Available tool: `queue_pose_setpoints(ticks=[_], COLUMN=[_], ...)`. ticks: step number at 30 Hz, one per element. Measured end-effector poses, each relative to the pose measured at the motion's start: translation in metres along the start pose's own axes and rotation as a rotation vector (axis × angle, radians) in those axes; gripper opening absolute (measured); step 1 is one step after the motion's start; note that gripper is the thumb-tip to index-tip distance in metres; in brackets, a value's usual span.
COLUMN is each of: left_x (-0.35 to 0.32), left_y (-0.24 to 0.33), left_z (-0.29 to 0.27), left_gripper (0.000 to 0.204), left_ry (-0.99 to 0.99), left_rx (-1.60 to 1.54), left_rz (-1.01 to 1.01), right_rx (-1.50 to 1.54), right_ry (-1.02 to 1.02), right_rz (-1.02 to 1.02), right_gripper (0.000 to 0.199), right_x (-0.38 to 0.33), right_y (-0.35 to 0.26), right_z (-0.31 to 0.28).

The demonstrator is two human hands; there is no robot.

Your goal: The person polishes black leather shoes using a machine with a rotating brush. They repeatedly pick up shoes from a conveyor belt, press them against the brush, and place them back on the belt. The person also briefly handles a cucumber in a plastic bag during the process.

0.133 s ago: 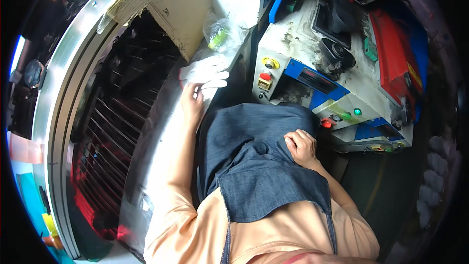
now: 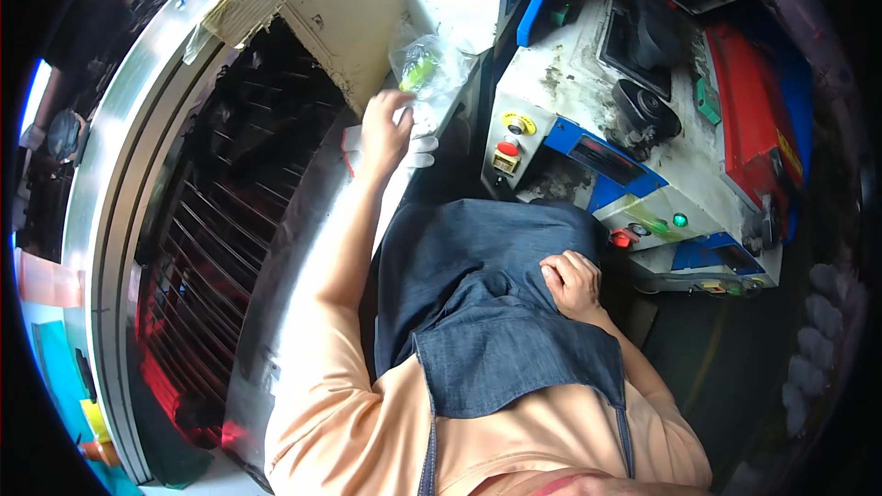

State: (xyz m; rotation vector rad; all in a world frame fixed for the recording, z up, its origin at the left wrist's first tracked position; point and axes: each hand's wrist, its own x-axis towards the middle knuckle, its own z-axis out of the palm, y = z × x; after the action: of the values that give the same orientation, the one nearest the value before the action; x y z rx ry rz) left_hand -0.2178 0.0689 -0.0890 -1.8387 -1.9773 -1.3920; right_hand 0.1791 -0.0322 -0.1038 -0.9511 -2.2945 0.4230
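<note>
My left hand reaches over the white work gloves, which lie on the bright metal ledge. Its thumb and bent fingers stand a little apart, with nothing visible between them. Part of the gloves is hidden beneath the hand. Just beyond the fingertips sits a clear plastic bag with something light green inside; I cannot make out what. My right hand rests on the dark blue apron over my lap, its fingers curled in and nothing seen in them.
To the left, a dark opening with metal slats runs beside the ledge, below a worn cardboard sheet. At the right stands a grimy white machine with a red push button, blue panels and a red cover.
My left hand has moved forward from the gloves' near edge to over them, close to the plastic bag. My right hand stays on my lap. The view has shifted slightly.
</note>
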Motion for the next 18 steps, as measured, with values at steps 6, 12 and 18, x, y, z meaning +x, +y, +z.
queue_pose_setpoints(ticks=[6,12,18], left_x=[0.108,0.138,0.094], left_y=[-0.034,-0.058,-0.058], left_z=[0.066,0.097,0.063], left_gripper=[0.048,0.041,0.02], left_ry=[-0.14,-0.355,-0.44], left_rx=[0.282,0.423,0.46], left_rz=[-0.115,-0.212,0.19], right_rx=[0.005,-0.017,-0.01], right_ry=[0.005,0.014,0.014], right_rz=[0.043,0.062,0.033], right_gripper=[0.004,0.006,0.006], right_x=[0.001,0.001,0.007], right_y=[0.007,0.014,0.015], right_z=[-0.007,-0.009,-0.009])
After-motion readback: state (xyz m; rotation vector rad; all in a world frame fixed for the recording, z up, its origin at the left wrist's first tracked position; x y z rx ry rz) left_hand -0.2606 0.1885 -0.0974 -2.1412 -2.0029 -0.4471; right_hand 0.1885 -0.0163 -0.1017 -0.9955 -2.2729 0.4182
